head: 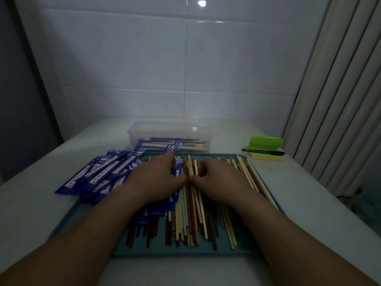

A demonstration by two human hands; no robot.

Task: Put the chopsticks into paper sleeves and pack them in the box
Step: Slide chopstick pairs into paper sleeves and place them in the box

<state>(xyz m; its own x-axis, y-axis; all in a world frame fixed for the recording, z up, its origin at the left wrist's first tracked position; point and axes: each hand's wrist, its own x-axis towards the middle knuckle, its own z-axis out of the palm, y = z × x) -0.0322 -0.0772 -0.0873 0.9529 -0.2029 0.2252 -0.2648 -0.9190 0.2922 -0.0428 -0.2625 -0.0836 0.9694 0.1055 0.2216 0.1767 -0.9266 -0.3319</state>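
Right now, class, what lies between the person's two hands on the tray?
Head view: loose chopsticks lie between the left hand and the right hand, on the tray.

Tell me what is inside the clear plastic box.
Several sleeved chopsticks lie inside the clear plastic box, pale ends showing at right; what lies under them is covered.
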